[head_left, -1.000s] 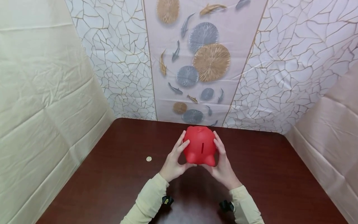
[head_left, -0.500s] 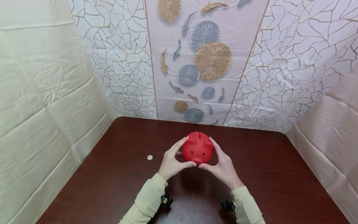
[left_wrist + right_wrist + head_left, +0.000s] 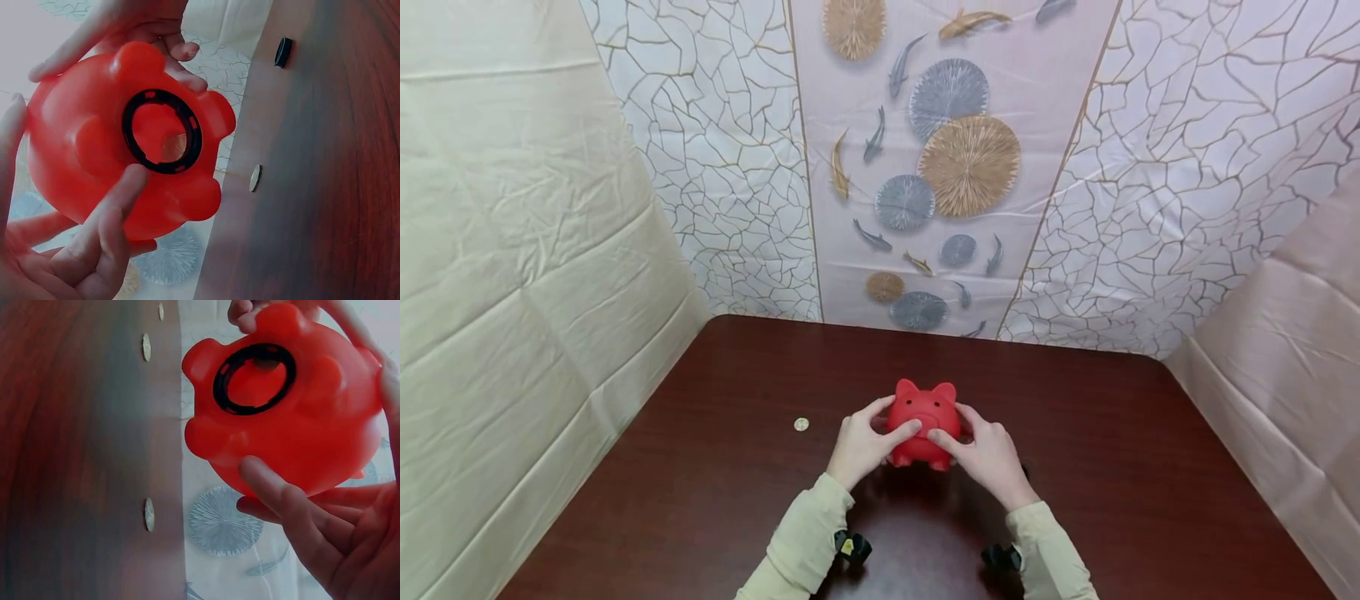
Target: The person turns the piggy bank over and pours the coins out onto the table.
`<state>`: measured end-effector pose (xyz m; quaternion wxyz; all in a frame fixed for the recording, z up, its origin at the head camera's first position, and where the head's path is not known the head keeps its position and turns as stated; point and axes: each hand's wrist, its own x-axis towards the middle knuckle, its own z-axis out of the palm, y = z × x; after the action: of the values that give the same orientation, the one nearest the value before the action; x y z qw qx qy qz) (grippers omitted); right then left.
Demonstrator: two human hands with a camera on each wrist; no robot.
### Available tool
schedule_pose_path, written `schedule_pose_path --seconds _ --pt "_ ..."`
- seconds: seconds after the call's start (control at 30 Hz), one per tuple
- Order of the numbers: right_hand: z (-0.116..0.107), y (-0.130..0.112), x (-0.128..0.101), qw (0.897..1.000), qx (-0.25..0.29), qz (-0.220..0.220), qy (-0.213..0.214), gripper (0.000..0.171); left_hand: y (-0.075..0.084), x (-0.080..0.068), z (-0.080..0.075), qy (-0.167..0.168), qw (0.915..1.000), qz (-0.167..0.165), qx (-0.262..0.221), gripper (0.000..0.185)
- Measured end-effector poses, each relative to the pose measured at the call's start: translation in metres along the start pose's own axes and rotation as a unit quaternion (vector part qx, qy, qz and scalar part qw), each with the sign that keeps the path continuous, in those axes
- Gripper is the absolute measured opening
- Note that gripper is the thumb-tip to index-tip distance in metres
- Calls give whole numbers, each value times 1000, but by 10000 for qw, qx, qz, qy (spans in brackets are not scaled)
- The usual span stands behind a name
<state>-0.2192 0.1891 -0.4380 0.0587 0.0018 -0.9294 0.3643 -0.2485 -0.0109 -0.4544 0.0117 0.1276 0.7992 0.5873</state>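
Both hands hold a red piggy bank (image 3: 917,450) above the table, its face turned toward the head camera and ears up. My left hand (image 3: 857,446) grips its left side and my right hand (image 3: 988,462) its right, thumbs by the snout. In the left wrist view, the underside shows a round hole with a black ring (image 3: 128,125), unplugged, and a coin-like round piece (image 3: 175,147) inside. A left fingertip touches beside the ring. The coin slot is hidden from the head view.
A coin (image 3: 801,424) lies left of the hands on the dark wooden table (image 3: 1112,467). More coins (image 3: 149,515) show in the right wrist view. A black cap (image 3: 284,52) lies on the table, mostly hidden behind my right hand in the head view. Cloth hangs around.
The piggy bank has tipped back and come lower: its slotted top faced the head camera, and now its face does. Both hands have turned with it and keep their hold.
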Motion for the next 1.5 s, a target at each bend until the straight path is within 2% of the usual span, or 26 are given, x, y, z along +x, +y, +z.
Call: schedule_pose_path --seconds 0.13,0.3,0.47,0.6,0.7,0.77,0.87,0.97,1.07,1.17,1.23,1.37,1.43,1.5 --pt "5 -2 -4 9997 95 218 -52 65 -1 -1 0 23 9999 -143 53 65" --pt "4 -8 -5 9979 -614 -177 144 55 3 -3 0 77 9985 -197 498 71" --pt "0 -10 -4 9910 -1171 -524 386 51 4 -2 -1 -5 9978 -92 649 69" --pt "-5 -10 -2 9877 -1316 -669 518 54 4 1 -5 -260 9959 191 841 66" --pt "-6 -9 -1 9888 -1249 -651 486 60 5 2 -8 -473 9910 421 1176 70" --pt "-6 -7 -2 9912 -1121 -587 393 64 5 1 -10 -633 9890 459 1256 73" --pt "-6 -4 -4 9937 -883 -594 345 71 5 -1 -14 -798 9894 507 1101 79" --pt "-6 -2 -5 9945 -493 -844 372 81 5 -1 -16 -864 9906 672 816 84" --pt "-7 0 -5 9906 -5 -1282 478 90 5 0 -16 -788 9886 1188 491 88" --pt "-8 2 -4 9811 302 -1790 671 99 6 2 -13 -540 9812 1842 182 90" --pt "-10 2 -3 9717 378 -2172 853 106 5 3 -11 -269 9714 2357 133 90" --pt "-13 0 -2 9493 396 -2869 1225 116 6 2 -7 229 9478 3179 138 88" --pt "-15 -1 -1 9378 462 -3161 1361 116 8 1 -6 394 9354 3510 162 87" --pt "-17 -1 0 9282 565 -3394 1417 116 9 1 -4 463 9265 3732 121 85"
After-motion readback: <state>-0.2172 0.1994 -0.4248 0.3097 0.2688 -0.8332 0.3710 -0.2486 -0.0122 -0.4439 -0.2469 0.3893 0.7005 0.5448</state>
